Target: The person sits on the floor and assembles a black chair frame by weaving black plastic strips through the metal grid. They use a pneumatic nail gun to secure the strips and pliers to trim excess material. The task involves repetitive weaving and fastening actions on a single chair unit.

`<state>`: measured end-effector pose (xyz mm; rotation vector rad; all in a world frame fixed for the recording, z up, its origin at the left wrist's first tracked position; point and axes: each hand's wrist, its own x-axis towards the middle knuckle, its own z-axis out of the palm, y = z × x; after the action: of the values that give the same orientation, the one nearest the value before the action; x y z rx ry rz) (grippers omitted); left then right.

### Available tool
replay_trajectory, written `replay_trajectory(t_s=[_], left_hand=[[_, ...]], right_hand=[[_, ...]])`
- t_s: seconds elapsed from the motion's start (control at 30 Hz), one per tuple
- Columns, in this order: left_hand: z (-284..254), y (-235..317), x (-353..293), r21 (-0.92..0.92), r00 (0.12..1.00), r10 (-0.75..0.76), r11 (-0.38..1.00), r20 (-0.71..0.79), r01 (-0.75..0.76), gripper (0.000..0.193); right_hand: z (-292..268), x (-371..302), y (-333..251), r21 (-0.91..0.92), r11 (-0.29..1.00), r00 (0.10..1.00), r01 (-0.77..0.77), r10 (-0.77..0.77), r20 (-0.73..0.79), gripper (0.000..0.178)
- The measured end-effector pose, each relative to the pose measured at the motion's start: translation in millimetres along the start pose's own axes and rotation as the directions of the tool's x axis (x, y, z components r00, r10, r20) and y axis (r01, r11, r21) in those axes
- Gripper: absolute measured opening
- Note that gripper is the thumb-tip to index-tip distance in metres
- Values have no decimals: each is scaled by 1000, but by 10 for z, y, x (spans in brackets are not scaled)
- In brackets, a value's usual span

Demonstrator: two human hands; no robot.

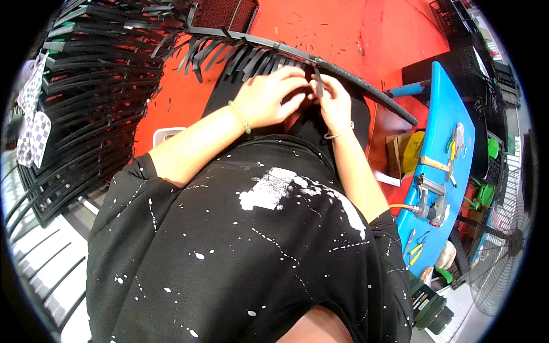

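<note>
Just below the curved dark bar (297,53), which is sloped from upper left down to lower right, a dark strip (318,84) is held nearly upright, its upper end pointed at the bar. It is pinched at the left side of the right hand (333,103); the left hand (269,98) is half curled nearby, its hold impossible to tell.

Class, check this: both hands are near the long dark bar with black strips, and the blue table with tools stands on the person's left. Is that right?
Not quite: the head view shows the blue table, with tools on it, on the person's right, not left. The left hand and right hand are indeed near the dark bar with black strips.
</note>
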<state>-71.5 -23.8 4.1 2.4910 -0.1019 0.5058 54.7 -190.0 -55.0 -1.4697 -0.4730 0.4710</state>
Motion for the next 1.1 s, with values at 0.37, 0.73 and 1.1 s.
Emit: replay_trajectory(t_s=[0.37,0.73,1.1], left_hand=[[-124,-480,414,155,997,53,987,-59,-43,35],[-247,-276,888,152,757,289,957,-587,-248,16],[1031,-1100,1872,-614,874,-451,746,-179,259,26]], right_hand=[[-365,656,-348,-868,99,803,486,-442,399,31],[-668,1997,-718,-909,40,865,416,-328,381,46],[-734,2750,-1100,-914,201,934,351,-4,358,67]])
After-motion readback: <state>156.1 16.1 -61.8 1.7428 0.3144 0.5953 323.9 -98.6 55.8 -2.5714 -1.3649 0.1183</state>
